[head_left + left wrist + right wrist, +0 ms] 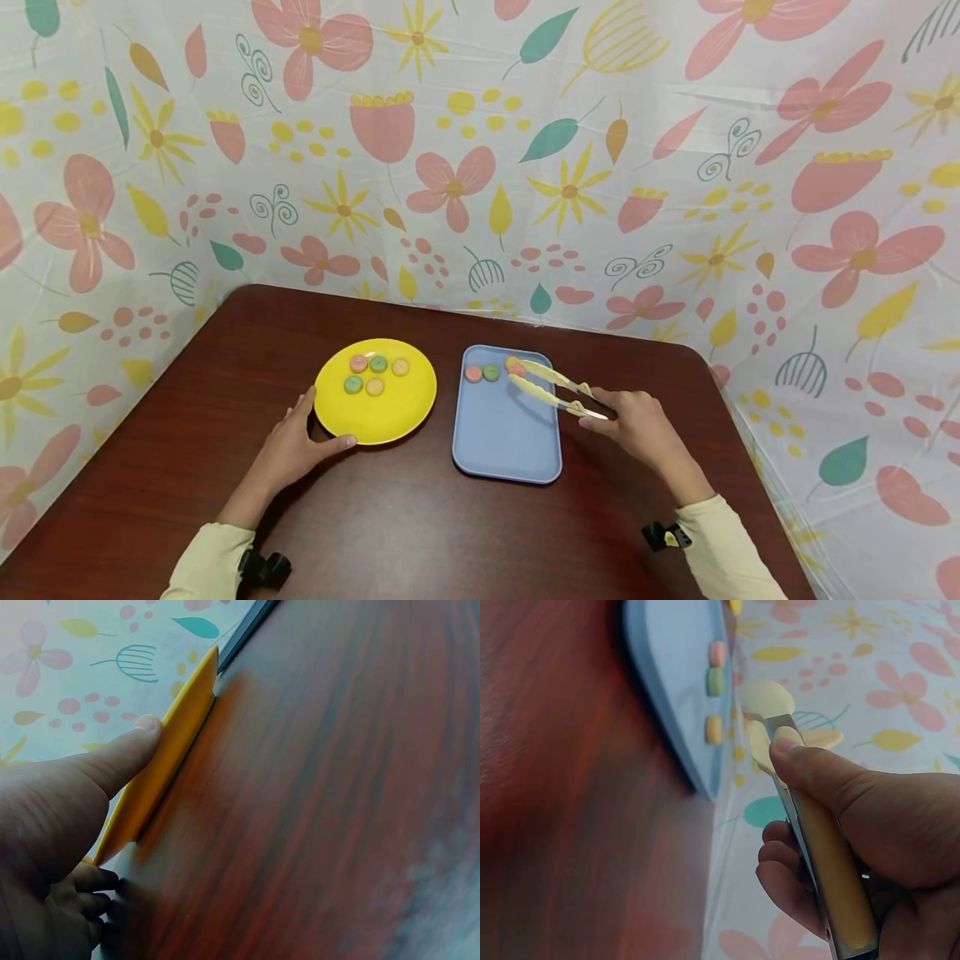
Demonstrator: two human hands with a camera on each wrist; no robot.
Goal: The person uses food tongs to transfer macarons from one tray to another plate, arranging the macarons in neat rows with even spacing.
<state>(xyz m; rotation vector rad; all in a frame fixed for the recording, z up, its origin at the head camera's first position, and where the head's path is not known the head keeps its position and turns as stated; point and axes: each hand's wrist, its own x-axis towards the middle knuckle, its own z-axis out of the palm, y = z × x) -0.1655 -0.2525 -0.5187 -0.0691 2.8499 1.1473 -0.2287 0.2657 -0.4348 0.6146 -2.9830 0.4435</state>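
My left hand [288, 446] holds the near left rim of a round yellow plate [386, 425], thumb and fingers spread along the edge. On the plate lie several small round pieces like toy macarons, pink, green and yellow. My right hand [633, 421] grips metal tongs [829, 870] with cream-coloured tips. Those tips [536, 392] reach over the upper part of a blue tray [506, 442], apart from each other, with a pink piece [517, 370] showing between them. A pink piece [473, 374], a green piece [491, 372] and a yellow piece [714, 729] sit in a row on the tray.
All of this stands on a dark brown wooden table [405, 525] with rounded back corners. A white flowered cloth [465, 100] hangs behind it and along both sides. The tray is to the right of the plate, a narrow gap between them.
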